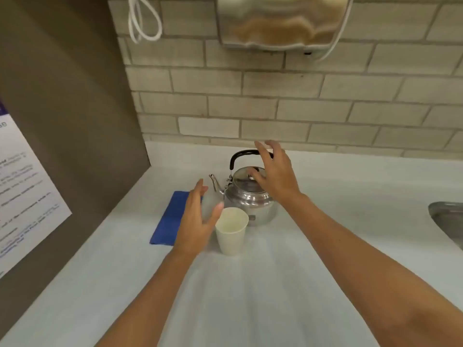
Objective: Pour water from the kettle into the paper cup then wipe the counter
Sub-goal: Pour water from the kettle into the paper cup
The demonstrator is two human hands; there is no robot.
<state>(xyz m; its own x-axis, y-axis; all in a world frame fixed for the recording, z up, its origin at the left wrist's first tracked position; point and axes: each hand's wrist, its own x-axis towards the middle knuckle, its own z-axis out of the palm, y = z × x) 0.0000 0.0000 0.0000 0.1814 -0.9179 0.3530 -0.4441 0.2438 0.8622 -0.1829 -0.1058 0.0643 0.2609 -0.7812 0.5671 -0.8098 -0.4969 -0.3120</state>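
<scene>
A small steel kettle with a black arched handle stands on the white counter, spout pointing left. Just in front of it stands an upright, empty-looking white paper cup. A folded blue cloth lies flat to the cup's left. My right hand hovers over the kettle's lid and handle, fingers spread, holding nothing. My left hand is open beside the cup's left side, partly covering the cloth; its thumb is near the cup's rim.
A brick wall backs the counter, with a metal wall unit and a white cord above. A brown panel with a printed notice closes the left side. A steel sink edge shows at right.
</scene>
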